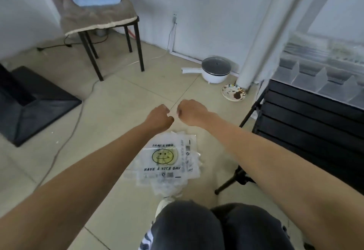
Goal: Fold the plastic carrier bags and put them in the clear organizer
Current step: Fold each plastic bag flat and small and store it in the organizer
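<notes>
**Thin clear film, held by its top edge**

Clear plastic, smiley-printed: the bag [167,161] hangs in front of you above the floor [118,102]. Your left hand [160,118] and right hand [190,113] sit fisted close together, apparently pinching its handles, though the film there is hard to see. It will likely be featherlight, limp and slippery, so crease it flat. The organizer [323,72] waits on the black table [307,116] to your right.
</notes>
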The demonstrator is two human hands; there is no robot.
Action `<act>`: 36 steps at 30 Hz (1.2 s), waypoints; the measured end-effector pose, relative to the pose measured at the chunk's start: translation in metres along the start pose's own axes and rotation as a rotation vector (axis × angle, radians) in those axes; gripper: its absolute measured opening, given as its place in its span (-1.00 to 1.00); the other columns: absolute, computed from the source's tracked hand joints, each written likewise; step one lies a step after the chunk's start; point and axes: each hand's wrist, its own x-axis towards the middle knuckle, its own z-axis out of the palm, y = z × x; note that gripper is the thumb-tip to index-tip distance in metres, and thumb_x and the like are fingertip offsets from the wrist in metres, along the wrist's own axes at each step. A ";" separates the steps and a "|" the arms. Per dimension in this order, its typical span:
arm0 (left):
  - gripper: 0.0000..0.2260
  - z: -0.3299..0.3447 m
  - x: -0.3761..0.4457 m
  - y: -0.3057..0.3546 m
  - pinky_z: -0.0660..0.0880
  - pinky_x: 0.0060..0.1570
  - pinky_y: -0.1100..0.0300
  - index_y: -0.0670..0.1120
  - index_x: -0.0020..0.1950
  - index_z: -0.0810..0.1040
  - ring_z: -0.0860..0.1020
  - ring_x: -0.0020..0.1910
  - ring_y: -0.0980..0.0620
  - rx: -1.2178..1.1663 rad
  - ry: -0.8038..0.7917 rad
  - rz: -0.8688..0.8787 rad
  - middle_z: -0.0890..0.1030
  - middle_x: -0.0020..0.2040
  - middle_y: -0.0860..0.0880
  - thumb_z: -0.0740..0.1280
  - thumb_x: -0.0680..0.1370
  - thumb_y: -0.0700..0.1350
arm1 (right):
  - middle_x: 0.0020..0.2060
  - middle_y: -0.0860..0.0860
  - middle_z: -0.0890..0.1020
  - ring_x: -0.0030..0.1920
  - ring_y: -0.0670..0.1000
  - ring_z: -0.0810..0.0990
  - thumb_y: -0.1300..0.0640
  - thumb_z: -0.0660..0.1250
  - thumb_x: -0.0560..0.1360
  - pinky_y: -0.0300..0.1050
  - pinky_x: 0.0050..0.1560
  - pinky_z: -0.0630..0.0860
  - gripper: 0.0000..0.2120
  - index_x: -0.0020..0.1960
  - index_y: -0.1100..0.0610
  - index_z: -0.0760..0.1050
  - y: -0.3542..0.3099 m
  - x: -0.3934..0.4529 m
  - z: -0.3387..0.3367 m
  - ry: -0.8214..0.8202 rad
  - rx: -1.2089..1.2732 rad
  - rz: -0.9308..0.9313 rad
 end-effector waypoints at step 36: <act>-0.63 0.196 0.176 -0.266 0.26 -0.38 0.20 -0.21 0.35 0.32 0.33 -0.33 0.02 0.140 0.067 -0.441 0.30 0.31 -0.19 0.28 0.59 -0.13 | 0.34 0.18 0.38 0.18 0.21 0.54 0.10 0.26 0.58 0.02 0.08 0.54 -0.54 0.40 0.24 0.25 0.099 0.190 0.343 -0.155 0.414 0.688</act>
